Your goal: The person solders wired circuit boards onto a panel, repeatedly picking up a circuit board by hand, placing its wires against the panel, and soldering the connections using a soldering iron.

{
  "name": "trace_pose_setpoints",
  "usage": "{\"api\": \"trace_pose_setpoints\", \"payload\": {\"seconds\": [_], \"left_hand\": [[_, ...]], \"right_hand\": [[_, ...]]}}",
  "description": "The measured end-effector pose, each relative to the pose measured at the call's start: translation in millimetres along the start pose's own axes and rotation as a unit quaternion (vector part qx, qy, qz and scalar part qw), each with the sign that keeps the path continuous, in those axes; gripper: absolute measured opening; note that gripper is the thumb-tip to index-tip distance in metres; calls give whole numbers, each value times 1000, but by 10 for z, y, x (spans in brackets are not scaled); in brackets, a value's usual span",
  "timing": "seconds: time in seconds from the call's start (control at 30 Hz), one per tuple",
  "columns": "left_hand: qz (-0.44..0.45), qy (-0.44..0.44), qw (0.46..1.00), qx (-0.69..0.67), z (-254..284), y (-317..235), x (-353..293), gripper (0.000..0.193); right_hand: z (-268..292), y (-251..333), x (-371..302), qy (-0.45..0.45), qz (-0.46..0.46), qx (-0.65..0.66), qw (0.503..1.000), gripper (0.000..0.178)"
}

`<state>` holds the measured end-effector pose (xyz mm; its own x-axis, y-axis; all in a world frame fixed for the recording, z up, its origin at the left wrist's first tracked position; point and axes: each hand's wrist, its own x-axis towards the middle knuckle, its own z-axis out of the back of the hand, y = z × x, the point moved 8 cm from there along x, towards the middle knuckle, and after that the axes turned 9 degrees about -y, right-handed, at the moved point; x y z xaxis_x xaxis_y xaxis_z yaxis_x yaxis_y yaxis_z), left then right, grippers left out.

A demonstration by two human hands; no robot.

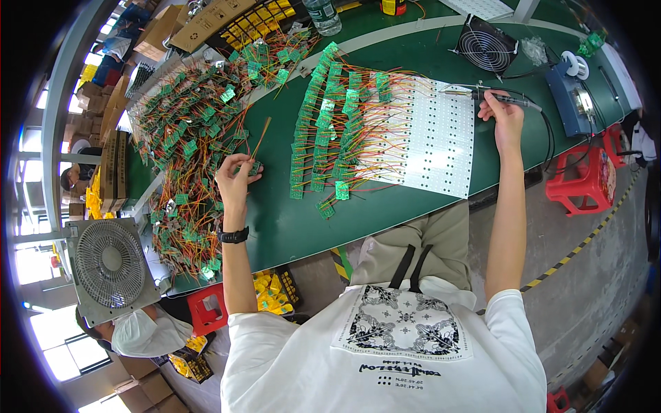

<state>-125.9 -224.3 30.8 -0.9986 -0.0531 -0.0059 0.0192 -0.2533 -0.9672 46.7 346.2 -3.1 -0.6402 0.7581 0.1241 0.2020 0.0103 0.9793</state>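
Green felt-like covering spans the workbench [289, 227] seen from the head camera. The person's left hand [236, 173] is raised over the bench with its fingers pinched together on a small green circuit board [254, 167] whose thin orange wires [261, 138] stick upward. Just to its left lies a big loose heap of similar wired boards [189, 138], touching the bench edge. The right hand [505, 117] is closed around a soldering iron [482, 94], fingers wrapped on its dark handle, tip pointing left over a white perforated panel [434, 138]. Rows of green boards [330, 131] with coloured leads lie on the panel's left part. A blue soldering station [575, 103] sits near the right hand, a small black fan [485, 48] beyond it. A grey fan [110, 265] stands at the lower left, beside a red stool [208, 308].
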Motion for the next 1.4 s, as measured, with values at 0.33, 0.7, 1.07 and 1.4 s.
{"api": "trace_pose_setpoints", "payload": {"seconds": [0.33, 0.7, 1.07, 1.4], "left_hand": [[-89, 46, 986, 136, -63, -120, 5, 21], [-210, 186, 960, -22, -1410, -1341, -298, 19], [-191, 423, 881, 96, -3005, -1529, -465, 22], [-362, 341, 865, 65, -3315, -1283, -425, 17]], "right_hand": [[-46, 29, -4, -3, 3, 7, 1000, 21], [67, 18, -26, -38, -20, 65, 997, 20], [26, -46, 17, -19, -63, 52, 996, 27], [4, 8, -23, -31, -12, 9, 999, 21]]}}
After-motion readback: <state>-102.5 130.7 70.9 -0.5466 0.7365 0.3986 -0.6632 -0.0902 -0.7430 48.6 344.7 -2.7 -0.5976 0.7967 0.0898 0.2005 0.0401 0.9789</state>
